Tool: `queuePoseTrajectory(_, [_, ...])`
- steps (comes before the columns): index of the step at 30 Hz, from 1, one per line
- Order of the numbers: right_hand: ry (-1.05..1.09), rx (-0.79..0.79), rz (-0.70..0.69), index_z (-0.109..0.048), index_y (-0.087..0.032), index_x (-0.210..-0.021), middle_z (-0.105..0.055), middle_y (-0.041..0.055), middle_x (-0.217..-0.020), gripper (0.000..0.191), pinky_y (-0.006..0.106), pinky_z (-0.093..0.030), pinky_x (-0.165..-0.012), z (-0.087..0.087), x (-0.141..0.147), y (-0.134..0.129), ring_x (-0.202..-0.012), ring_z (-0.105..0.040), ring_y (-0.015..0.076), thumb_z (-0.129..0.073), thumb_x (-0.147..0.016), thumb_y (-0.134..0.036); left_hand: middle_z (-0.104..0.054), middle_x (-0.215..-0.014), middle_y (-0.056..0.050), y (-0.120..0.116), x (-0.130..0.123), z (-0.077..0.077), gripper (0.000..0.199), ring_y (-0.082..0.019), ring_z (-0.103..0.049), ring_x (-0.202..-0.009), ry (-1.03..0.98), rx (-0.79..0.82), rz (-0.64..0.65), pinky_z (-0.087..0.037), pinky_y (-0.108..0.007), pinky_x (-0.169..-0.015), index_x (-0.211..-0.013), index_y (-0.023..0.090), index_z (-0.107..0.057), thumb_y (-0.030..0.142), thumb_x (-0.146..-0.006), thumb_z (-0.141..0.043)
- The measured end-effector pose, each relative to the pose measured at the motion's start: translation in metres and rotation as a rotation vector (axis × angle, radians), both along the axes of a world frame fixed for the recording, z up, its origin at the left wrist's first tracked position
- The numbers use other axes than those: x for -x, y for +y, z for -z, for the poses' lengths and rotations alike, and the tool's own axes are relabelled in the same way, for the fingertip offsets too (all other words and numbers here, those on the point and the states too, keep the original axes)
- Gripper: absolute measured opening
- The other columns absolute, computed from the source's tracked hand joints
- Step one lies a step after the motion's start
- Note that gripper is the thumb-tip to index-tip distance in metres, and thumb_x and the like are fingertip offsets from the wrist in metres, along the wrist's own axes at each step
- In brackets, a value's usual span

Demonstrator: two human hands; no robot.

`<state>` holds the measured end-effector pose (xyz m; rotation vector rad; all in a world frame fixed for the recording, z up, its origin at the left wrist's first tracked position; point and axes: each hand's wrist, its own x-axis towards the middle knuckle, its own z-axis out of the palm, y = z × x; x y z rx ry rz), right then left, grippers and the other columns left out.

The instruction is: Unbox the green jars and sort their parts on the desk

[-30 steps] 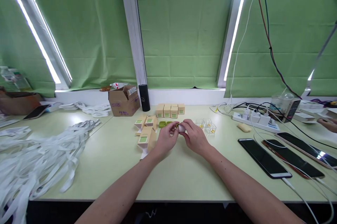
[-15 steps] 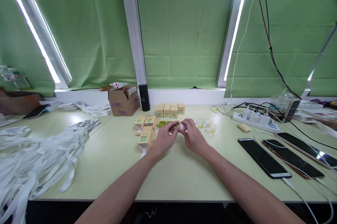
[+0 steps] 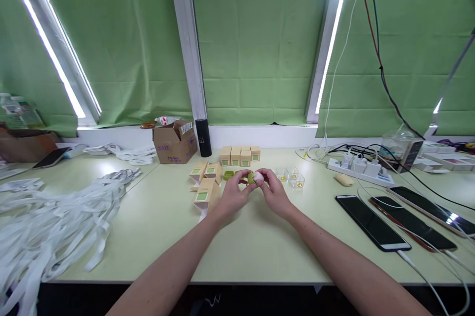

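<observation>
Left hand (image 3: pixel 233 194), right hand (image 3: pixel 276 194) angled inward, both pinching green-white piece (image 3: pixel 257 177).

My left hand (image 3: pixel 233 194) and right hand (image 3: pixel 276 194) together hold a green-and-white object (image 3: pixel 258 177); tan cartons (image 3: pixel 208 189) at left, clear containers (image 3: pixel 297 182) at right.

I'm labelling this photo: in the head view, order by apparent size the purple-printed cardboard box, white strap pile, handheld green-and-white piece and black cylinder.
1. White strap pile, nearer the camera
2. Cardboard box
3. Black cylinder
4. Green-and-white piece, partly covered
</observation>
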<state>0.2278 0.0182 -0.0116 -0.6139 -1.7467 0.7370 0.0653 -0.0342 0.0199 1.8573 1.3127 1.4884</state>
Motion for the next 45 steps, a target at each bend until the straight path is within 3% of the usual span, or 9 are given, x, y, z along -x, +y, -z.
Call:
queuePoseTrajectory(5, [0.115,0.148,-0.095,-0.060,-0.023,-0.116,-0.070,0.0087,-0.111,0.036,0.042,-0.056,-0.094,0.000,0.004,-0.002,-0.101,-0.067,0.0236,-0.059,-0.098,-0.054,-0.071,-0.122,-0.011,-0.003,-0.003,-0.001,0.031,-0.024,-0.069,-0.109,-0.031,0.009,0.016,-0.057,-0.042,-0.098,-0.119,0.020,-0.065,0.034,-0.092,-0.069])
queuePoseTrajectory(9, [0.229,0.228,-0.066,-0.063,-0.023,-0.112,-0.071,0.0080,-0.108,0.044,0.044,-0.057,-0.095,-0.002,0.004,0.002,-0.101,-0.068,0.0245,-0.064,-0.092,-0.062,-0.071,-0.124,-0.013,-0.002,-0.002,0.002,0.033,-0.025,-0.069,-0.113,-0.077,0.014,0.014,-0.057,-0.042,-0.100,-0.121,0.018,-0.063,0.030,-0.091,-0.070])
queuePoseTrajectory(15, [0.573,0.480,-0.182,-0.070,-0.022,-0.098,-0.073,0.0057,-0.093,0.046,0.043,-0.060,-0.086,-0.012,-0.008,0.013,-0.083,-0.071,0.0225,-0.076,-0.082,-0.065,-0.070,-0.128,-0.014,0.006,0.003,0.007,0.043,-0.024,-0.071,-0.113,-0.212,0.024,0.029,-0.057,-0.044,-0.102,-0.128,0.018,-0.062,0.032,-0.089,-0.073])
queuePoseTrajectory(22, [0.594,0.609,-0.290,-0.070,-0.023,-0.095,-0.075,0.0095,-0.104,0.041,0.042,-0.061,-0.077,-0.018,-0.013,0.009,-0.092,-0.072,0.0259,-0.079,-0.080,-0.060,-0.069,-0.133,-0.015,0.010,0.005,0.013,0.044,-0.025,-0.068,-0.120,-0.284,0.038,0.013,-0.056,-0.043,-0.105,-0.131,0.018,-0.062,0.032,-0.091,-0.071])
queuePoseTrajectory(27, [0.603,0.553,-0.226,-0.068,-0.026,-0.103,-0.073,0.0043,-0.100,0.044,0.038,-0.060,-0.076,-0.023,-0.011,0.004,-0.089,-0.069,0.0221,-0.088,-0.072,-0.050,-0.069,-0.132,-0.014,0.011,0.007,0.013,0.043,-0.025,-0.068,-0.119,-0.292,0.015,-0.043,-0.056,-0.043,-0.106,-0.130,0.018,-0.063,0.032,-0.090,-0.071])
queuePoseTrajectory(33, [0.484,0.436,-0.179,-0.072,-0.024,-0.103,-0.071,0.0026,-0.095,0.046,0.040,-0.059,-0.087,-0.026,-0.012,0.000,-0.091,-0.067,0.0209,-0.092,-0.064,-0.037,-0.069,-0.131,-0.015,0.012,0.007,0.014,0.043,-0.025,-0.068,-0.119,-0.293,-0.012,-0.050,-0.056,-0.043,-0.105,-0.130,0.018,-0.062,0.033,-0.091,-0.071])
queuePoseTrajectory(39, [0.335,0.342,-0.048,-0.071,-0.024,-0.119,-0.072,0.0039,-0.097,0.059,0.037,-0.057,-0.077,-0.031,-0.020,0.018,-0.086,-0.067,0.0211,-0.087,-0.063,-0.033,-0.071,-0.125,-0.013,0.012,0.008,0.014,0.042,-0.024,-0.069,-0.116,-0.278,-0.030,-0.105,-0.057,-0.042,-0.103,-0.129,0.019,-0.063,0.033,-0.091,-0.072])
queuePoseTrajectory(42, [0.229,0.252,0.085,-0.070,-0.023,-0.116,-0.072,0.0048,-0.097,0.050,0.037,-0.055,-0.072,-0.032,-0.024,0.034,-0.080,-0.064,0.0201,-0.082,-0.068,-0.032,-0.071,-0.126,-0.013,0.013,0.009,0.013,0.042,-0.023,-0.069,-0.115,-0.274,-0.018,-0.142,-0.057,-0.041,-0.104,-0.130,0.019,-0.062,0.031,-0.091,-0.071])
queuePoseTrajectory(45, [-0.004,0.045,0.179,-0.071,-0.023,-0.109,-0.070,0.0062,-0.105,0.034,0.037,-0.053,-0.072,-0.028,-0.025,0.051,-0.080,-0.061,0.0192,-0.073,-0.074,-0.026,-0.070,-0.126,-0.013,0.013,0.009,0.013,0.042,-0.023,-0.069,-0.115,-0.266,-0.016,-0.147,-0.057,-0.041,-0.103,-0.130,0.018,-0.062,0.031,-0.091,-0.071])
